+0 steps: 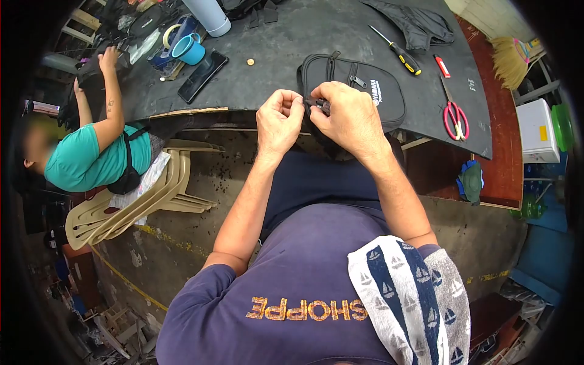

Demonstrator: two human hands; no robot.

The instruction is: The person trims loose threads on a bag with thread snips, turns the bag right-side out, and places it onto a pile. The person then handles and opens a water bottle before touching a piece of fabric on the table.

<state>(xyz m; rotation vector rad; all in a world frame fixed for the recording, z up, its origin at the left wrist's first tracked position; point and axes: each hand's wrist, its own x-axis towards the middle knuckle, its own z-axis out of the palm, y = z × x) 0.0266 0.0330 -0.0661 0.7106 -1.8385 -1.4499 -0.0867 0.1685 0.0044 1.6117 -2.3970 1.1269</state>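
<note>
Holding a small dark item (323, 107), my right grip (353, 115) is closed; my left grip (279, 123) is pinched together, contents undetermined. Both stand at the edge of the black bag (390, 100) on the desk (267, 52); a screwdriver (406, 60) lies beyond.

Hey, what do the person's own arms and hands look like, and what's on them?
The left hand and right hand are ungloved. The wrists and forearms look bare too, below short, plain, dark purplish-blue sleeves.
</note>
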